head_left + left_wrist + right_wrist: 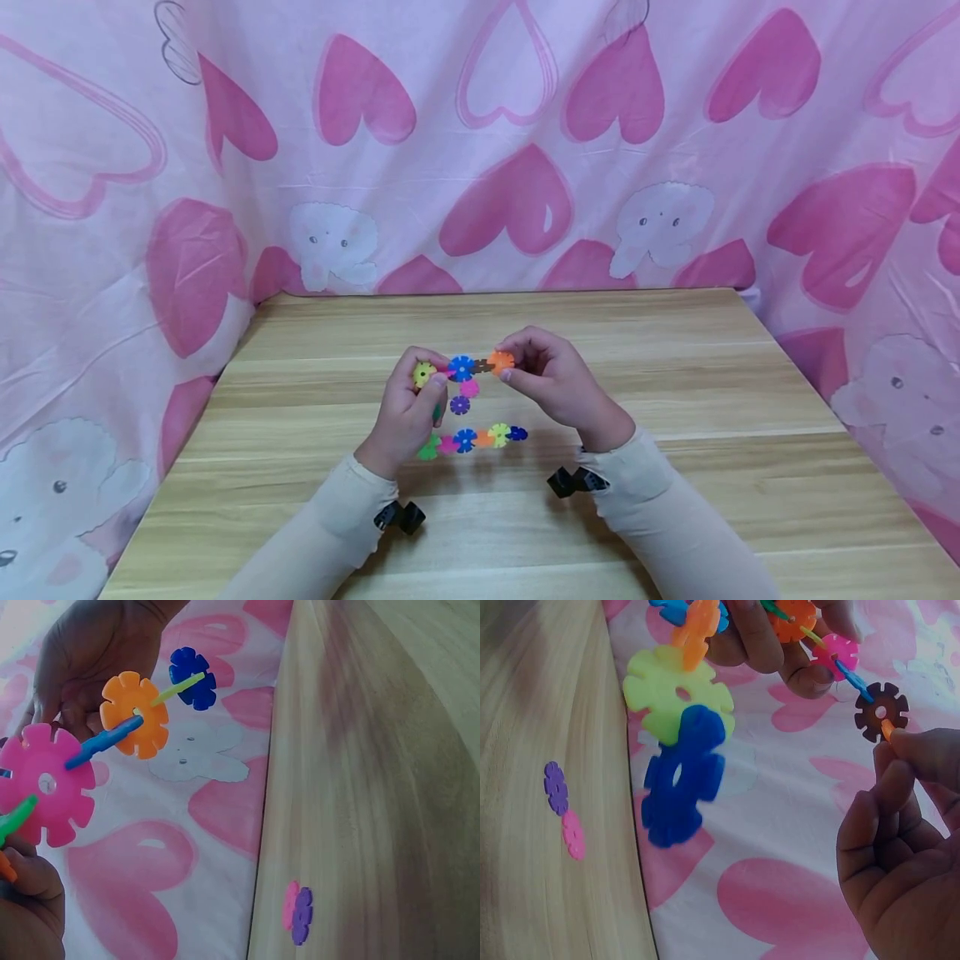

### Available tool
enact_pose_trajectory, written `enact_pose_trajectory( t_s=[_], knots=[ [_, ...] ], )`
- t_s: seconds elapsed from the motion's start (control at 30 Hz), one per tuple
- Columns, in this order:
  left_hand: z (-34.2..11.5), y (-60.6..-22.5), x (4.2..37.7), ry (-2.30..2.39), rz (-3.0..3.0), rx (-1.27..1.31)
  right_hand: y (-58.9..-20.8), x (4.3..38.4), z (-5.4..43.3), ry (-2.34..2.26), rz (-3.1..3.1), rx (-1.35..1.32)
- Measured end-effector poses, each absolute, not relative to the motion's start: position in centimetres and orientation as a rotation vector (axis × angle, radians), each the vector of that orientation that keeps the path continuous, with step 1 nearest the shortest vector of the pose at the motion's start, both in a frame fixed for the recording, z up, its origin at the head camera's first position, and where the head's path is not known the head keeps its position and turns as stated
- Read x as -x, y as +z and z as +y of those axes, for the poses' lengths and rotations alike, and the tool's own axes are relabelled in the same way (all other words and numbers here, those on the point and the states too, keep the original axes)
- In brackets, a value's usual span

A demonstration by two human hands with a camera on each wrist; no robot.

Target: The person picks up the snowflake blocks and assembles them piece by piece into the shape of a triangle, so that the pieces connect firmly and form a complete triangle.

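Observation:
A chain of colourful notched plastic discs, slotted together at angles, hangs between the two hands above the table. My left hand (pixel 405 408) grips it near a yellow disc (pixel 423 375). A blue disc (pixel 462 368) and a brown disc (pixel 864 718) run from there to an orange disc (pixel 501 361). This orange end disc is pinched between thumb and fingers of my right hand (pixel 555 383), slotted at the brown disc. Below the left hand, the chain's other stretch extends rightward through a pink disc (pixel 60 754) and another orange disc (pixel 120 712) to a dark blue disc (pixel 671 814).
On the wooden table (pixel 300 500) lie a loose pink disc (pixel 470 388) and a purple disc (pixel 460 406), side by side. A pink heart-patterned cloth (pixel 420 167) hangs behind and along both sides. Each sleeve carries a black wrist camera (pixel 576 482).

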State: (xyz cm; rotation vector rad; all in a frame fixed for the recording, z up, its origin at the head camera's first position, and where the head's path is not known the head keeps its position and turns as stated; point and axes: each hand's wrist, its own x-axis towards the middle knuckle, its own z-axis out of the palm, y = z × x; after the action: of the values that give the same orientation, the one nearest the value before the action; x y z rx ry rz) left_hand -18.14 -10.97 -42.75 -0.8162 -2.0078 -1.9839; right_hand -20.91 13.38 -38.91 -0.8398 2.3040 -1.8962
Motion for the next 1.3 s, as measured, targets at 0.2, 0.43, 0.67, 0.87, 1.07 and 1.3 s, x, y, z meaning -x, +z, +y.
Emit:
enact_pose_trajectory(
  t_s=[0.2,0.43,0.67,0.87,1.07,1.3],
  knots=[
    [-11.2,-42.4,18.2,-1.971,-2.01,0.77,-38.9,21.2,13.5,-1.818,2.359,0.814],
    [-11.4,-42.3,18.3,-1.971,-1.969,0.771,-39.6,22.6,14.4,-1.796,2.35,0.736],
    [-11.3,-42.3,18.5,-1.99,-1.925,0.81,-41.6,24.6,14.2,-1.683,2.347,0.552],
    [-11.4,-42.4,18.5,-2.006,-1.922,0.797,-43.3,26.8,12.8,-1.377,2.443,0.512],
    [-11.5,-42.3,18.4,-2.015,-1.961,0.755,-44.1,28.5,11.3,-1.05,2.444,0.518],
    [-11.5,-42.2,18.3,-2.019,-1.982,0.733,-44.5,28.9,10.1,-0.907,2.389,0.535]
  ],
)
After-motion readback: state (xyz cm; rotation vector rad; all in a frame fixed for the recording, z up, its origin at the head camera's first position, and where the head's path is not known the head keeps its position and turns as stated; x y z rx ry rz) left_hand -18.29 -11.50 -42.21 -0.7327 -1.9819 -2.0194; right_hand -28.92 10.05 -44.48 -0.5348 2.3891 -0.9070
